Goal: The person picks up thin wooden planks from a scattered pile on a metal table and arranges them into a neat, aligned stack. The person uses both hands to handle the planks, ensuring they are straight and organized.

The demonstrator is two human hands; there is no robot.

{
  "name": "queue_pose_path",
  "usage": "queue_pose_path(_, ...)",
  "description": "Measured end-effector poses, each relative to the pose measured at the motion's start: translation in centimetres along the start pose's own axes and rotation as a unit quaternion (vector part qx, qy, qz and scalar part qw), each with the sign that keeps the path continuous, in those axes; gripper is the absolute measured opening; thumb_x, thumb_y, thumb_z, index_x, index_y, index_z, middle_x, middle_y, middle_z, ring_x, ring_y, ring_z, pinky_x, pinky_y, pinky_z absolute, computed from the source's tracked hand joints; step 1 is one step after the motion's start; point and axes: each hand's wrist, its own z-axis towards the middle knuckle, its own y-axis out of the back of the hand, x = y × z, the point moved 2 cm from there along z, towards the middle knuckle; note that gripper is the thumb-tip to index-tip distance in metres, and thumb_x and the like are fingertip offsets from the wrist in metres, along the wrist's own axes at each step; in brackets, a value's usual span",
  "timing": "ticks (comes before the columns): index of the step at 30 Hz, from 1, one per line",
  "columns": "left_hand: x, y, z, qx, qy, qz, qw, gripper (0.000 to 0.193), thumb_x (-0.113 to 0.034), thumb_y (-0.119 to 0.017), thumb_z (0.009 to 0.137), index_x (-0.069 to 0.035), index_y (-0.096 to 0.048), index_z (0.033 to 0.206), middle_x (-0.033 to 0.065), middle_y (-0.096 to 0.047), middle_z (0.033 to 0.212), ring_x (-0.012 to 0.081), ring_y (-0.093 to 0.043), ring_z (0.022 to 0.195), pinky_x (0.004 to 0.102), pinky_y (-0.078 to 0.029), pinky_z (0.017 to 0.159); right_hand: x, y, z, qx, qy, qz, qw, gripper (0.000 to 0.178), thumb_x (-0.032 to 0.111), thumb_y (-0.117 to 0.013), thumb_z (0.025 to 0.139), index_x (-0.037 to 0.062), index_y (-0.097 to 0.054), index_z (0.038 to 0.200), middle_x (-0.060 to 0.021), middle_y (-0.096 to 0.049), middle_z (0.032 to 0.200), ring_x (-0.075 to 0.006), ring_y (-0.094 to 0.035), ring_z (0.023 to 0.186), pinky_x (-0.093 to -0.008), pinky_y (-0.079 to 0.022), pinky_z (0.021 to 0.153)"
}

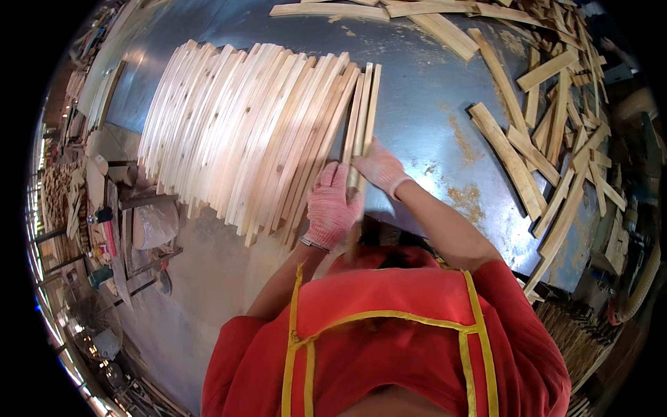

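Note:
Several narrow wooden strips stand slightly apart from the right end of a long row of pale strips. My gloved right hand closes around these separate strips from the right, its fingertips partly hidden. Against their near ends is my gloved left hand, its thumb by the strips and its fingers bent over their left side. The row lies side by side on the metal tabletop, its near ends uneven and jutting past the table's edge.
Loose wooden offcuts are heaped along the table's right side, with more boards at the far edge. Sawdust is scattered on the metal. On the left, below table height, stands a frame with a clear plastic bag.

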Motion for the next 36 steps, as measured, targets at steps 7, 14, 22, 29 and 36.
queue_pose_path(7, -0.6, 4.2, -1.0, 0.063, 0.079, -0.029, 0.994, 0.087, -0.039, -0.078, 0.086, -0.007, -0.041, 0.157, 0.0191, -0.047, 0.156, 0.0438, -0.052, 0.136, 0.0567, -0.044, 0.109, -2.6, -0.4, 0.6, 0.051, -0.032, 0.346, 0.936, 0.044, 0.015, -0.071, 0.095, -0.0031, -0.056, 0.131, -0.0091, -0.065, 0.094, -0.0175, -0.062, 0.078, -0.0332, -0.056, 0.071)
queue_pose_path(14, -4.8, -2.2, -0.2, 0.208, 0.168, -0.472, 0.84, 0.054, -0.019, -0.068, 0.095, -0.006, -0.058, 0.147, 0.0083, -0.071, 0.112, 0.016, -0.065, 0.103, 0.0308, -0.053, 0.094, -8.6, 6.5, -6.3, 0.044, 0.113, 0.619, 0.776, 0.056, 0.026, -0.073, 0.099, 0.003, -0.055, 0.147, -0.0071, -0.067, 0.126, -0.0175, -0.065, 0.111, -0.032, -0.055, 0.097)
queue_pose_path(22, -9.9, -7.2, 6.8, 0.336, 0.096, -0.291, 0.891, 0.048, -0.017, -0.063, 0.098, -0.005, -0.06, 0.145, 0.0117, -0.073, 0.121, 0.0185, -0.066, 0.111, 0.0323, -0.051, 0.1, -16.2, 1.7, -12.1, 0.177, -0.045, 0.532, 0.826, 0.052, 0.019, -0.073, 0.099, 0.0021, -0.056, 0.146, -0.0084, -0.069, 0.126, -0.0203, -0.064, 0.12, -0.0339, -0.051, 0.104)
queue_pose_path(29, -10.7, -6.3, 10.8, 0.099, -0.028, -0.155, 0.983, 0.047, -0.032, -0.07, 0.09, -0.008, -0.062, 0.13, 0.0188, -0.068, 0.116, 0.0411, -0.065, 0.109, 0.0462, -0.053, 0.096, -20.2, 5.4, -12.5, 0.218, 0.004, 0.561, 0.798, 0.047, 0.018, -0.072, 0.102, 0.0028, -0.059, 0.144, -0.0068, -0.07, 0.13, -0.0194, -0.065, 0.118, -0.0346, -0.052, 0.103)
queue_pose_path(36, -5.2, -11.2, 10.4, -0.062, -0.091, 0.147, 0.983, 0.067, -0.044, -0.074, 0.088, -0.011, -0.056, 0.143, 0.011, -0.052, 0.148, 0.0367, -0.046, 0.14, 0.0582, -0.035, 0.116, -19.6, 9.6, -13.8, 0.096, 0.038, 0.438, 0.893, 0.049, 0.022, -0.071, 0.103, 0.0042, -0.058, 0.147, -0.0076, -0.071, 0.127, -0.019, -0.067, 0.113, -0.037, -0.056, 0.1)
